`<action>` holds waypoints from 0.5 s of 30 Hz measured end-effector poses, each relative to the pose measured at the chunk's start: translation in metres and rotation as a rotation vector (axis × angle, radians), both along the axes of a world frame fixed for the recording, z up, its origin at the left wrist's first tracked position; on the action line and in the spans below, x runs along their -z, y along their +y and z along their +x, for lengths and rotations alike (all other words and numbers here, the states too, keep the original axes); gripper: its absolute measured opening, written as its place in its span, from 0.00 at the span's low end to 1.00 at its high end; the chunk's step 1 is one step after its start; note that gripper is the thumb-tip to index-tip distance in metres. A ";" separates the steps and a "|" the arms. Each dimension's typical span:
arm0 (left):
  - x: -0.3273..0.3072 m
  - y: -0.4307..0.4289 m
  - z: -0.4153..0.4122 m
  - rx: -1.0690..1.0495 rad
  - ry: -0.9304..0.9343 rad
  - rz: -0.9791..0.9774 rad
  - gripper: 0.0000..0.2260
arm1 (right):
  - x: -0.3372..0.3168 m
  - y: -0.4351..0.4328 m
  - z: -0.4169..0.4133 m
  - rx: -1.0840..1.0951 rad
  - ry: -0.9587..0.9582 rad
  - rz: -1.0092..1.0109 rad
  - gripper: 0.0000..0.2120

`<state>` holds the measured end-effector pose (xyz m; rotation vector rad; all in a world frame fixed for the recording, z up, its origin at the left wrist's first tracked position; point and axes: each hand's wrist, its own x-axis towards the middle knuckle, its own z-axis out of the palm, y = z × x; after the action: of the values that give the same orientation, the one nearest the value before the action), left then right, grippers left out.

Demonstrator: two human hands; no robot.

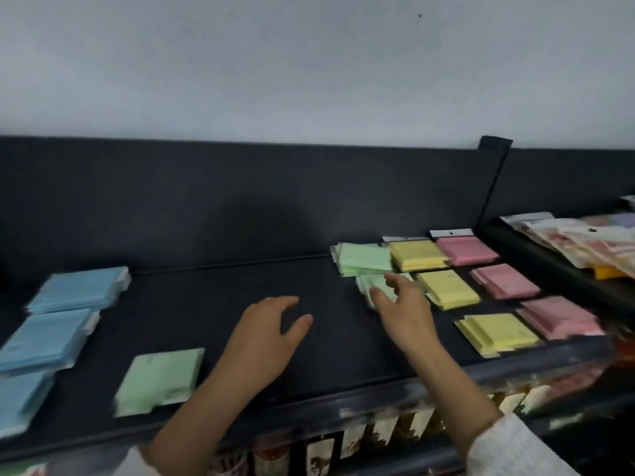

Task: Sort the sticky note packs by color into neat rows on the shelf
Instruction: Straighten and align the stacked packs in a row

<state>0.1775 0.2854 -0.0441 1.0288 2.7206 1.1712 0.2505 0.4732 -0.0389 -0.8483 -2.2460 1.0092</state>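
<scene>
While the left hand point(264, 341) hovers open and empty over the shelf point(240, 293), the right hand point(403, 307) pinches a green sticky note pack point(372, 285) mid-row; it looks light, flat, slippery-wrapped, best gripped by its edges.

The middle of the black shelf point(240, 286) lay bare. Blue packs point(62, 324) walled its left, a green pack point(159, 379) its front-left; green stacks point(366, 259), possibly overlapping, bounded the right.
</scene>
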 end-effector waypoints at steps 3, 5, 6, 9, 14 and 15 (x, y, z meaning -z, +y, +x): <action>-0.001 0.053 0.004 0.030 -0.098 -0.038 0.26 | -0.005 0.039 0.001 -0.036 -0.099 0.073 0.23; 0.000 0.084 0.002 0.014 -0.141 -0.094 0.28 | -0.008 0.058 -0.006 -0.099 -0.188 0.111 0.22; 0.002 0.100 0.000 -0.002 -0.152 -0.120 0.28 | -0.010 0.067 -0.009 -0.124 -0.231 0.119 0.20; 0.007 0.137 -0.007 -0.046 -0.202 -0.172 0.28 | -0.017 0.089 -0.016 -0.204 -0.370 0.145 0.17; 0.016 0.169 -0.022 -0.085 -0.280 -0.170 0.24 | -0.018 0.111 -0.024 -0.293 -0.497 0.113 0.15; 0.018 0.172 -0.026 -0.099 -0.290 -0.165 0.24 | -0.017 0.114 -0.026 -0.302 -0.513 0.103 0.15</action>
<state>0.1519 0.4579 -0.0624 0.6549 2.6076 0.9960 0.2245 0.5869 -0.0219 -0.8052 -2.9046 0.8602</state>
